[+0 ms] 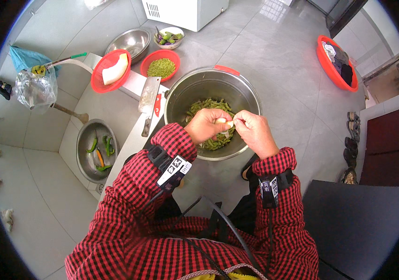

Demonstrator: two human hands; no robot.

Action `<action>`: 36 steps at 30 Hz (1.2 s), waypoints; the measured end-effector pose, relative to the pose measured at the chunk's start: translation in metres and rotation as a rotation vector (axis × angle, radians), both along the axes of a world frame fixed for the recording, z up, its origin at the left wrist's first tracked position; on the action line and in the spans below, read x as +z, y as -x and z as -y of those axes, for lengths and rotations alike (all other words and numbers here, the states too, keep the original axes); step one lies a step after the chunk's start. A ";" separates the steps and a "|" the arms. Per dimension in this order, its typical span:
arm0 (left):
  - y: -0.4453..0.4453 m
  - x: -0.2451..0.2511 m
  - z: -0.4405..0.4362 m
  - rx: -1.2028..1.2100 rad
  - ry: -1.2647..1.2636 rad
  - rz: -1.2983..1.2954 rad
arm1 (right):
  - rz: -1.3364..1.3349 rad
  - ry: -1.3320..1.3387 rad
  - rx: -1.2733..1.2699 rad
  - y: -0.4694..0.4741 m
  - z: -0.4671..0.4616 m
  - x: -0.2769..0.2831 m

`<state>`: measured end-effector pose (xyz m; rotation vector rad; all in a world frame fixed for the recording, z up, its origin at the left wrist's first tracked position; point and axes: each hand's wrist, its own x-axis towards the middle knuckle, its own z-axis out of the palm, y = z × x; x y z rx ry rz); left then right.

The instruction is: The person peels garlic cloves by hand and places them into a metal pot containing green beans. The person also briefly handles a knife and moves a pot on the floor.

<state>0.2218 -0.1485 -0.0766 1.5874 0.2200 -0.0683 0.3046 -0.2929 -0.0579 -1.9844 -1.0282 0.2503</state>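
My left hand (207,126) is curled around pale peeled cloves (220,120), which look like garlic. My right hand (256,131) meets it from the right, its thumb and forefinger pinched at the end of one clove. Both hands are over a large stainless steel pot (252,94) with a red handle grip at its far rim. Green bean pods (215,144), probably soybean, cover the bottom of the pot, with a few pale papery scraps among them. The hands hide part of the pods.
On the ledge left of the pot lie a cleaver (149,94) and a red-handled tool (157,105). Near them stand a red basin of shelled green beans (161,68) and a red basket with a melon wedge (115,71). A metal basin (96,171) holds several peppers.
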 end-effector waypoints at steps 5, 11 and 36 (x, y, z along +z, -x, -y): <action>-0.001 0.001 -0.002 -0.040 0.058 0.004 | -0.090 -0.020 -0.066 0.001 -0.003 -0.004; 0.001 0.003 -0.005 -0.080 0.297 0.099 | -0.743 -0.120 -0.126 -0.002 -0.001 -0.005; 0.000 -0.002 -0.009 0.077 0.745 0.051 | -0.584 -0.221 -0.119 0.002 -0.005 -0.003</action>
